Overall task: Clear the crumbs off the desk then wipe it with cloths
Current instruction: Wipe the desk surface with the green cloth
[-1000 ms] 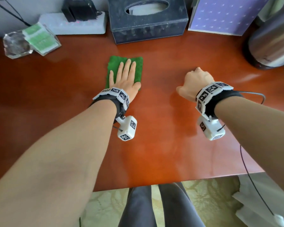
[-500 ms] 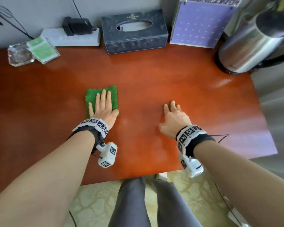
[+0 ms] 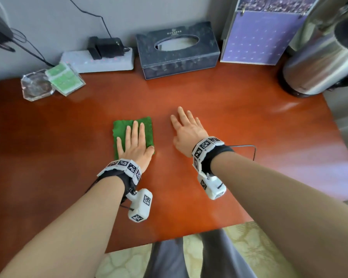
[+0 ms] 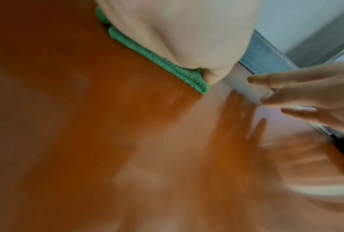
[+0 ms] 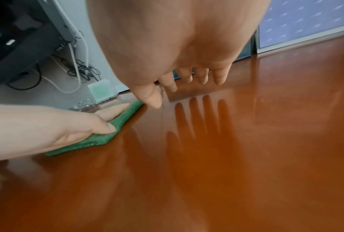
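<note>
Left hand [image 3: 136,144] presses flat, fingers straight, on the green cloth [image 3: 120,129] on the desk [image 3: 249,137]; right hand [image 3: 186,132], fingers spread and empty, hovers just right.

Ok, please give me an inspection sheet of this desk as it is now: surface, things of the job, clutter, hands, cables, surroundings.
Surface: glossy red-brown desk; no crumbs seen.
Job's things: green cloth, folded, flat on the desk under the left hand.
Clutter: along the back edge, a glass ashtray, a green packet, a power strip with a black adapter, a tissue box, a purple calendar, a steel kettle.
Hands: left hand presses flat on the cloth; right hand open, fingers spread, holding nothing, just above the desk.
Cables: black cable on the wall; thin wire at the right wrist.
Surroundings: grey wall, patterned floor.
</note>
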{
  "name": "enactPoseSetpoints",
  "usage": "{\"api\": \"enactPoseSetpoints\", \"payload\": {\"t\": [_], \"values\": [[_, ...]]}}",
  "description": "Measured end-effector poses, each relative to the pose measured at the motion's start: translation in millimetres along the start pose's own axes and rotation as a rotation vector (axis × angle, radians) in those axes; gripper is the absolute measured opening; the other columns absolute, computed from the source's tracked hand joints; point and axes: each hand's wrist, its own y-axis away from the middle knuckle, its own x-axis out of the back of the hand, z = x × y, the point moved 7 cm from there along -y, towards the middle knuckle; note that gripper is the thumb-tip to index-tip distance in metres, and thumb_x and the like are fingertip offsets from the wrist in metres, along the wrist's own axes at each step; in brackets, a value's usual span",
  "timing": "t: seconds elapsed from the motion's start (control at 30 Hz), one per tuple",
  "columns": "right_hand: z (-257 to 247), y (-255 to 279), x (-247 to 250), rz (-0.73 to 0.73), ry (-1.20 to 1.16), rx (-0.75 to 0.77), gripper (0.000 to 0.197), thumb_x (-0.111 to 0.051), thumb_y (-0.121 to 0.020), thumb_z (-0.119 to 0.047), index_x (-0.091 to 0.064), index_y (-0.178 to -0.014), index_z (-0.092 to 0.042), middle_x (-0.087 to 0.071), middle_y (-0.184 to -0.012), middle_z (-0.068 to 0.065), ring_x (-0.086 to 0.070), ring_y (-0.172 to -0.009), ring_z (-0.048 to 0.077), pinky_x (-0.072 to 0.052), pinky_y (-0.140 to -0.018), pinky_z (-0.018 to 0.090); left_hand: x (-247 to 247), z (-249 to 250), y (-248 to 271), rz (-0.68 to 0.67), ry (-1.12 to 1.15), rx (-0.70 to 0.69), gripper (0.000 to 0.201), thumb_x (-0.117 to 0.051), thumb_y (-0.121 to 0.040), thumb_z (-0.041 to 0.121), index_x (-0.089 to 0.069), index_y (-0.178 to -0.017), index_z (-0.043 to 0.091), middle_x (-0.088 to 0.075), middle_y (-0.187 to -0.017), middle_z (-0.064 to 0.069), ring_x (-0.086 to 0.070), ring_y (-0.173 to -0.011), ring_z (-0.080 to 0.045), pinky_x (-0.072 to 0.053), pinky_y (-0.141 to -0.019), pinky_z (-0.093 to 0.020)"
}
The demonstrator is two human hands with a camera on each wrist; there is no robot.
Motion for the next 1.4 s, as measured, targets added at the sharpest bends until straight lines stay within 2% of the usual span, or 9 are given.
{"api": "enactPoseSetpoints", "payload": {"t": [0.1,0.23,0.37,0.57,0.77,1.1,1.4], "values": [[-18,-37,6,0.011,-0.003,-0.033,0.071,-0.041,-0.097,-0.026,-0.004,-0.157,-0.019,0.013,-0.164,0.007,0.004,-0.151,0.032,-0.005,-0.123,0.048,23,-16,-41,-0.001,-0.013,-0.018,0.076,-0.033,-0.099,0.036,0.019,-0.155,0.027,0.026,-0.161,0.009,0.022,-0.149,-0.013,0.008,-0.121,-0.05],[-32,-68,9,0.008,0.032,-0.064,0.069,-0.041,-0.098,-0.028,-0.007,-0.157,-0.014,0.007,-0.163,0.013,0.001,-0.15,0.037,-0.009,-0.122,0.05,47,-27,-85,0.036,-0.01,-0.04,0.078,-0.036,-0.097,0.035,0.014,-0.156,0.028,0.022,-0.162,0.009,0.019,-0.15,-0.013,0.009,-0.12,-0.049],[-38,-74,6,0.021,0.06,-0.098,0.07,-0.043,-0.097,-0.027,-0.009,-0.156,-0.008,0.0,-0.162,0.021,-0.003,-0.148,0.044,-0.012,-0.12,0.056,68,-26,-126,0.048,0.003,-0.062,0.078,-0.036,-0.096,0.034,0.012,-0.157,0.027,0.02,-0.163,0.009,0.018,-0.15,-0.013,0.009,-0.12,-0.05],[-46,-78,2,0.014,0.119,-0.144,0.082,-0.05,-0.093,-0.029,-0.005,-0.155,-0.001,0.001,-0.159,0.029,-0.001,-0.146,0.05,-0.012,-0.116,0.063,97,-24,-181,0.085,0.017,-0.122,0.078,-0.038,-0.093,0.033,0.005,-0.158,0.028,0.01,-0.165,0.008,0.012,-0.151,-0.013,0.007,-0.121,-0.051],[-49,-79,2,0.031,0.126,-0.161,0.08,-0.048,-0.093,-0.027,-0.006,-0.154,0.001,-0.001,-0.159,0.03,-0.002,-0.145,0.052,-0.013,-0.115,0.065,97,-25,-180,0.128,-0.001,-0.147,0.079,-0.039,-0.092,0.033,0.003,-0.158,0.027,0.007,-0.165,0.007,0.01,-0.151,-0.013,0.005,-0.121,-0.051],[-47,-76,6,0.018,0.106,-0.145,0.084,-0.051,-0.091,-0.028,-0.004,-0.155,-0.001,0.001,-0.159,0.029,-0.002,-0.146,0.05,-0.012,-0.116,0.063,75,-21,-135,0.149,-0.062,-0.188,0.077,-0.038,-0.096,0.039,0.007,-0.158,0.026,0.013,-0.165,0.009,0.013,-0.151,-0.014,0.005,-0.121,-0.05],[-46,-75,5,-0.001,0.112,-0.145,0.085,-0.053,-0.092,-0.029,-0.004,-0.155,-0.002,0.002,-0.16,0.027,-0.001,-0.147,0.048,-0.012,-0.117,0.062,77,-19,-138,0.166,-0.026,-0.141,0.077,-0.036,-0.094,0.037,0.005,-0.158,0.027,0.012,-0.165,0.01,0.012,-0.151,-0.014,0.006,-0.121,-0.05]]}}
